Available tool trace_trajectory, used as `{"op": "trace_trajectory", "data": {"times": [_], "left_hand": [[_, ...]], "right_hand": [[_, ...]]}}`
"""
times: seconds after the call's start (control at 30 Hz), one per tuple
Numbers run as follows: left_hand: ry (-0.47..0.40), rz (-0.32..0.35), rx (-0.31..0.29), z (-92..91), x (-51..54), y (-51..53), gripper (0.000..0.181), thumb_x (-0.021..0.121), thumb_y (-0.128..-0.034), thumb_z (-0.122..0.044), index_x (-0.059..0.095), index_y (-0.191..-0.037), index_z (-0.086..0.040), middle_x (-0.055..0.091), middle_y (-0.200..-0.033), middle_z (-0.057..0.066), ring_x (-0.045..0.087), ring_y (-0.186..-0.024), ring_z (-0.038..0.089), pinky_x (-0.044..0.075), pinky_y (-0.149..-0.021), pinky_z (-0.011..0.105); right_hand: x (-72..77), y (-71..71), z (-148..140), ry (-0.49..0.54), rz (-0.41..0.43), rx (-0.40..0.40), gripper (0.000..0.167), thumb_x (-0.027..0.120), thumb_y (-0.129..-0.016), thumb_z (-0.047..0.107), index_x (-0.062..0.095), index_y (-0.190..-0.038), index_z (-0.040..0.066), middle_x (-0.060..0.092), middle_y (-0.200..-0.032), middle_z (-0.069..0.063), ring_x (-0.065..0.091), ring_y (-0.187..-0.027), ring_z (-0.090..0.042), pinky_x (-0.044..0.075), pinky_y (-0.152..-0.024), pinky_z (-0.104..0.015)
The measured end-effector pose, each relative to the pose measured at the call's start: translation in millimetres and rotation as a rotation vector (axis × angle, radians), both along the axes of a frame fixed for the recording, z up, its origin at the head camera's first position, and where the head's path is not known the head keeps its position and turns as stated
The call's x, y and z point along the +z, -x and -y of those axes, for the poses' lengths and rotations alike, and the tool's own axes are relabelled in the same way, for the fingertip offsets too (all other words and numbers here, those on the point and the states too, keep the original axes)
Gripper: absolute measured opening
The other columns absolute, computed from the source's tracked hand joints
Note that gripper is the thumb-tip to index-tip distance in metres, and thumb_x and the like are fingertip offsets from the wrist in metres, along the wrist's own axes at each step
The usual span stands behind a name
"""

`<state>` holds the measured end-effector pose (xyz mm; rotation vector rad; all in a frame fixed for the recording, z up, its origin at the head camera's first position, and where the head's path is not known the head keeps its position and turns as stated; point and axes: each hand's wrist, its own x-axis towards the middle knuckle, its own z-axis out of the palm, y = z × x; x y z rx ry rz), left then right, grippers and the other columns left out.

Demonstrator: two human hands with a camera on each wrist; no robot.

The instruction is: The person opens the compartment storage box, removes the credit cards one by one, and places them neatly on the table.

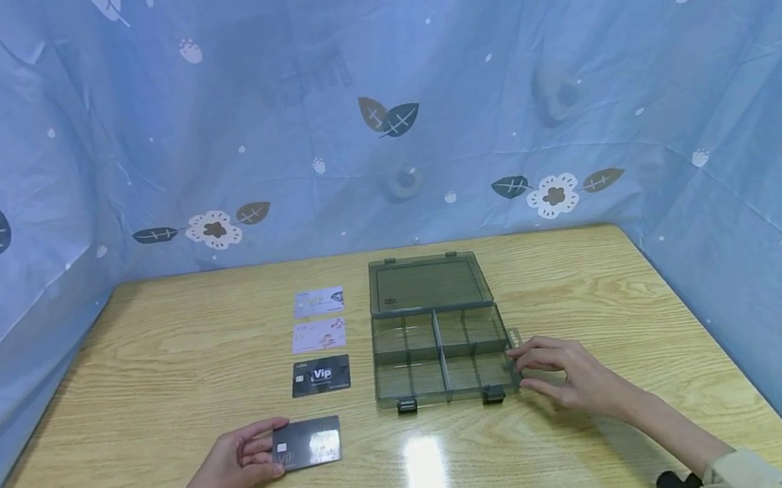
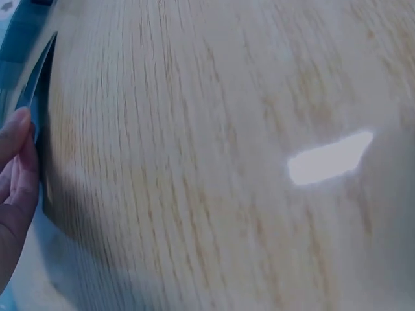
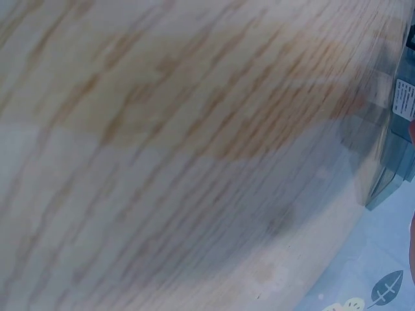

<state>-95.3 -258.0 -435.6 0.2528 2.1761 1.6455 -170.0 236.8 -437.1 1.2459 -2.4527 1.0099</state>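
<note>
In the head view my left hand [image 1: 230, 466] pinches a dark grey VIP card [image 1: 318, 442] by its left end, thumb below and fingers above. The left wrist view shows this card [image 2: 43, 81] nearly edge-on at the far left, with the fingers on it. A translucent grey plastic box [image 1: 411, 378] lies with its lid [image 1: 430, 284] laid back, showing its divided compartments. At the box's right side is my right hand [image 1: 562, 370], its loosely bent fingertips touching the wall. In the right wrist view only slivers of fingers show beside the box [image 3: 397, 146].
Left of the box, a black Vip card [image 1: 320, 376], a pinkish card [image 1: 319, 335] and a pale silver card [image 1: 319, 301] lie in a column on the wooden table [image 1: 171, 344]. Blue patterned cloth [image 1: 363, 54] stands behind and at both sides. A black object [image 1: 678, 486] is near the right sleeve.
</note>
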Motion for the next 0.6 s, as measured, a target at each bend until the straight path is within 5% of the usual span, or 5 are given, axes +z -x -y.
{"op": "trace_trajectory", "data": {"times": [0.27,0.37,0.5,0.6], "left_hand": [[0.055,-0.059,-0.014,-1.3,-1.3,3.2,0.063,0.073,-0.0813,-0.002,0.042,-0.132,0.018,0.065,-0.101,0.024,0.068,-0.078,0.015,0.056,-0.069,0.024],[0.078,-0.102,-0.012,-2.4,-2.2,3.3,0.061,0.074,-0.0795,-0.001,0.046,-0.131,0.015,0.059,-0.110,0.028,0.069,-0.077,0.017,0.056,-0.068,0.026],[0.125,-0.227,-0.008,-3.2,-4.7,5.1,0.057,0.078,-0.0750,-0.001,0.053,-0.125,0.011,0.047,-0.123,0.031,0.064,-0.086,0.012,0.056,-0.071,0.025],[0.176,-0.336,-0.024,-2.0,-8.4,6.8,0.056,0.080,-0.0721,-0.005,0.058,-0.121,0.009,0.052,-0.119,0.024,0.058,-0.093,0.006,0.055,-0.075,0.023]], "right_hand": [[0.0,-0.3,0.1,0.000,-0.013,0.007,0.024,0.078,-0.073,-0.004,0.070,-0.091,0.011,0.068,-0.106,-0.011,0.066,-0.093,-0.022,0.053,-0.075,-0.022],[0.1,-0.3,0.1,0.003,-0.014,0.009,0.025,0.078,-0.074,-0.004,0.070,-0.091,0.012,0.068,-0.106,-0.010,0.066,-0.094,-0.023,0.053,-0.076,-0.022],[1.0,-0.8,0.3,0.002,-0.005,0.007,0.025,0.078,-0.074,-0.004,0.070,-0.091,0.012,0.068,-0.106,-0.010,0.066,-0.093,-0.022,0.053,-0.075,-0.024],[1.2,-1.0,0.1,0.003,0.009,0.006,0.024,0.077,-0.075,-0.004,0.069,-0.091,0.011,0.067,-0.106,-0.010,0.066,-0.093,-0.020,0.053,-0.075,-0.022]]}}
